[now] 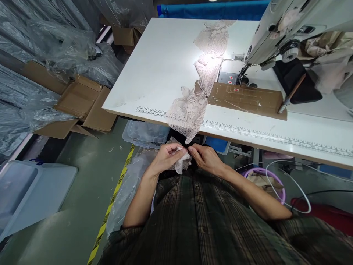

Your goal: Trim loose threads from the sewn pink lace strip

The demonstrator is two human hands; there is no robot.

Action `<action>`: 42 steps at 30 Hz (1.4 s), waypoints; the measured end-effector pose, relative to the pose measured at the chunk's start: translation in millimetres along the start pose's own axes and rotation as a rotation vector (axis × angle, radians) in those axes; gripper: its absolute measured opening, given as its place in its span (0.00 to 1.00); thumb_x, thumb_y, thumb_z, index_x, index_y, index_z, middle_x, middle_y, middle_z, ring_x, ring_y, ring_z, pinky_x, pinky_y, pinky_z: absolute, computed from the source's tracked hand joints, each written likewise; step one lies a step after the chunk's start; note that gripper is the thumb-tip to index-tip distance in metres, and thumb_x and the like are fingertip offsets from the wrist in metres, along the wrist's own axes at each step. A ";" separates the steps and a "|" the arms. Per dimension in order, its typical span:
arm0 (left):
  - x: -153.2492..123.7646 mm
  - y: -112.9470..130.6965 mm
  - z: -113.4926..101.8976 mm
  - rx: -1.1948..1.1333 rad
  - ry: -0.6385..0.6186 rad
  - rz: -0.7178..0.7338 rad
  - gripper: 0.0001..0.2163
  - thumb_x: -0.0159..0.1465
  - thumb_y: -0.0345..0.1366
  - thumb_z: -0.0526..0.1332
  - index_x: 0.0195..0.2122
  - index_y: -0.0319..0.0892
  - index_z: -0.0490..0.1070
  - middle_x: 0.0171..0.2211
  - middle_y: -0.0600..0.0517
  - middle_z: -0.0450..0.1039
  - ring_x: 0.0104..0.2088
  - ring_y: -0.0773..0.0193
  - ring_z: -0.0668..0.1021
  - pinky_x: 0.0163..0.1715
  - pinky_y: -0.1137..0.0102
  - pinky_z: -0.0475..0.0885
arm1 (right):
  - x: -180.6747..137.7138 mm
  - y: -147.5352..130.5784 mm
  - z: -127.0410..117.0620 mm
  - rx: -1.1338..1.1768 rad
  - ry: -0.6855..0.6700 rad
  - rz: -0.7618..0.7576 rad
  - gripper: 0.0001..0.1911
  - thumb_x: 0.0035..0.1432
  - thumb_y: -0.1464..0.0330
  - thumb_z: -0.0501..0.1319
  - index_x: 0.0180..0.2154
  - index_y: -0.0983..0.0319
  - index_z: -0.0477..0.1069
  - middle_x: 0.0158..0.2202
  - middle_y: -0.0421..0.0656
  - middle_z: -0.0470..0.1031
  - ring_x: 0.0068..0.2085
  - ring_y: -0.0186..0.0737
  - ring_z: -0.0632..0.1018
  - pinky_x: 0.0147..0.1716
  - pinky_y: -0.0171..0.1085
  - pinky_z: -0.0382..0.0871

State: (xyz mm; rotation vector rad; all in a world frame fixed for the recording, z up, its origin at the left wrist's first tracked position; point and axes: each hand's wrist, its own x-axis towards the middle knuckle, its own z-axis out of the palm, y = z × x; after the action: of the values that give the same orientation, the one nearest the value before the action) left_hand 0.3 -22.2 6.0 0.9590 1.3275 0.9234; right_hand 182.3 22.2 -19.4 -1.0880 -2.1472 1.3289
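My left hand and my right hand meet in my lap, below the front edge of the white sewing table. Both pinch a small piece of pale pink lace between closed fingers. A long strip of the same lace fabric runs across the table past the needle area and hangs over the front edge just above my hands. The sewing machine stands at the right of the table.
A brown cardboard sheet lies in front of the machine. Cardboard boxes and plastic-wrapped bundles fill the left. Clear plastic bins sit under the table and at the floor's left. A yellow-black floor stripe runs by my chair.
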 end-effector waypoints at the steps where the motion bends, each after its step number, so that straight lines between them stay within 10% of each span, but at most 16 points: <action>1: -0.9 0.3 0.1 0.014 0.000 0.002 0.15 0.54 0.46 0.70 0.28 0.38 0.77 0.26 0.52 0.74 0.25 0.69 0.71 0.25 0.75 0.66 | 0.4 1.0 1.2 0.013 0.010 0.009 0.20 0.68 0.56 0.47 0.27 0.59 0.59 0.22 0.35 0.58 0.24 0.32 0.59 0.27 0.36 0.50; 7: -1.3 -14.0 -13.3 0.128 0.008 0.022 0.15 0.60 0.47 0.66 0.34 0.38 0.77 0.30 0.50 0.77 0.29 0.65 0.76 0.30 0.73 0.70 | -2.3 20.7 27.0 0.435 -0.178 0.026 0.19 0.61 0.50 0.57 0.34 0.58 0.56 0.25 0.33 0.57 0.24 0.30 0.60 0.23 0.32 0.55; 13: 18.2 -42.0 -30.1 0.510 0.220 0.249 0.18 0.57 0.44 0.67 0.47 0.43 0.76 0.47 0.46 0.75 0.50 0.55 0.76 0.48 0.65 0.71 | -6.1 43.4 37.4 0.032 -0.001 0.034 0.13 0.59 0.59 0.60 0.36 0.59 0.61 0.31 0.39 0.67 0.28 0.34 0.68 0.30 0.35 0.63; 21: 22.5 -12.2 17.9 0.565 0.321 0.415 0.11 0.61 0.44 0.64 0.29 0.42 0.69 0.21 0.58 0.65 0.22 0.71 0.67 0.25 0.74 0.63 | -17.7 -0.7 -10.4 0.066 0.300 -0.122 0.08 0.61 0.63 0.59 0.32 0.59 0.63 0.24 0.37 0.65 0.24 0.31 0.64 0.23 0.32 0.59; 29: -20.9 -17.0 39.7 0.958 -0.053 0.853 0.12 0.61 0.29 0.58 0.20 0.42 0.62 0.18 0.57 0.63 0.21 0.69 0.66 0.25 0.70 0.59 | -11.2 -9.1 -8.9 0.039 0.541 0.068 0.15 0.53 0.62 0.66 0.35 0.60 0.62 0.23 0.32 0.63 0.20 0.27 0.60 0.20 0.30 0.57; 33: -25.1 -14.9 27.5 0.798 -0.028 0.809 0.07 0.62 0.38 0.63 0.30 0.41 0.71 0.28 0.53 0.71 0.29 0.65 0.73 0.32 0.69 0.68 | -15.9 -9.0 -5.0 0.058 0.501 0.025 0.03 0.57 0.69 0.59 0.34 0.60 0.65 0.20 0.32 0.62 0.20 0.28 0.61 0.22 0.30 0.58; 37: -4.5 -3.9 5.3 0.436 0.122 0.620 0.22 0.61 0.50 0.62 0.50 0.41 0.72 0.50 0.41 0.70 0.52 0.52 0.74 0.52 0.58 0.69 | -27.4 -18.8 -1.1 0.166 0.213 -0.165 0.04 0.56 0.73 0.57 0.35 0.60 0.66 0.23 0.35 0.67 0.23 0.29 0.65 0.24 0.30 0.61; 42: 14.5 -10.0 6.9 -0.186 -0.359 0.265 0.25 0.61 0.58 0.56 0.37 0.40 0.77 0.46 0.41 0.75 0.50 0.48 0.76 0.51 0.56 0.70 | -36.8 -26.2 6.3 0.261 0.025 -0.315 0.04 0.54 0.74 0.56 0.34 0.60 0.66 0.23 0.35 0.66 0.22 0.29 0.64 0.24 0.30 0.61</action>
State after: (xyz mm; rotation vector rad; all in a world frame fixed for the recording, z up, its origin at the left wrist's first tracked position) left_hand 7.7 -12.3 -8.4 1.1113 0.8106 1.0000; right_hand 190.4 -16.6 3.1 -0.6319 -1.9580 1.3853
